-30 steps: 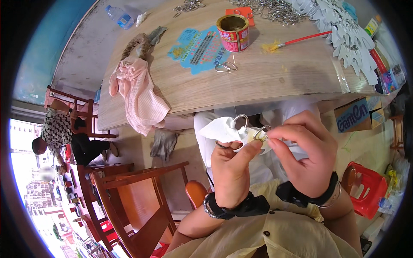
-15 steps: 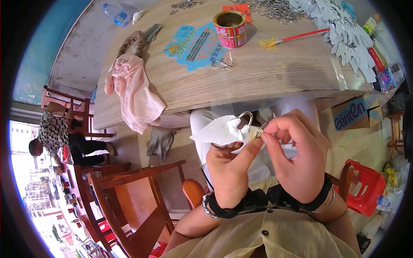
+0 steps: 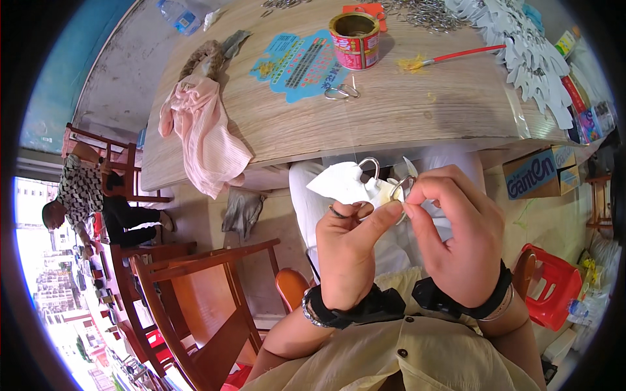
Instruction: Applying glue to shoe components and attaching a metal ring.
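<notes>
Above my lap, in front of the table edge, my left hand (image 3: 347,254) pinches a white, soft-looking cut piece (image 3: 340,184) between thumb and fingers. One curved metal loop (image 3: 372,164) stands up from its folded middle. At its right end is a second metal loop (image 3: 400,189), beside a yellowish patch. My right hand (image 3: 460,234) has thumb and index finger closed on this second loop, close to my left thumb tip. The fingers partly hide how the loop passes through the piece.
On the table (image 3: 274,130) are a red can (image 3: 355,49), a red-handled brush (image 3: 456,53), a blue card (image 3: 300,65), loose metal loops (image 3: 342,92), a pile of metal loops (image 3: 427,14) and stacked white pieces (image 3: 525,58). Pink cloth (image 3: 199,130) hangs over the edge. A wooden chair (image 3: 208,306) stands left.
The white piece has tilted, its left tip swinging up and to the right. The loop at my right fingers now stands more upright and shows more. Both hands keep their pinch.
</notes>
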Motion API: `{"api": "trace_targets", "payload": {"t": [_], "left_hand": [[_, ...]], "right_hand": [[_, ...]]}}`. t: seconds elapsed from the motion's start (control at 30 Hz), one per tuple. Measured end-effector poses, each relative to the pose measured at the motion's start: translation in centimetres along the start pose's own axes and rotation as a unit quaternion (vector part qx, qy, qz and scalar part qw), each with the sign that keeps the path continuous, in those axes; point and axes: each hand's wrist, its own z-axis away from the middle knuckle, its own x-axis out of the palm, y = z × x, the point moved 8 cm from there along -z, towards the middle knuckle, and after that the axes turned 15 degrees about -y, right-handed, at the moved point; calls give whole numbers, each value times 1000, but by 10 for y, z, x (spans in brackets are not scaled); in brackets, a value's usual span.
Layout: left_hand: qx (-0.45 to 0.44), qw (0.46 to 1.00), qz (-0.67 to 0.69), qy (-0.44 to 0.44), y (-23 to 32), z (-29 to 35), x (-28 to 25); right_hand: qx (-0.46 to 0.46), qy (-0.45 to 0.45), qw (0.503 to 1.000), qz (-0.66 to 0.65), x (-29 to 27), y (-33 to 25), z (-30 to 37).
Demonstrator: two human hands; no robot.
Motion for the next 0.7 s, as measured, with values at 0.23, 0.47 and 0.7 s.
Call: {"api": "trace_targets", "payload": {"t": [0.23,0.47,0.7], "left_hand": [[5,999,26,-27,-8,1,-10],[39,999,32,-14,-1,4,-4],[69,997,0,-22,1,6,-2]], "right_hand": [[0,-41,998,-45,-2,4,-2],[2,-41,990,-135,-2,11,-4],[35,-14,992,-124,-6,16,-2]]}}
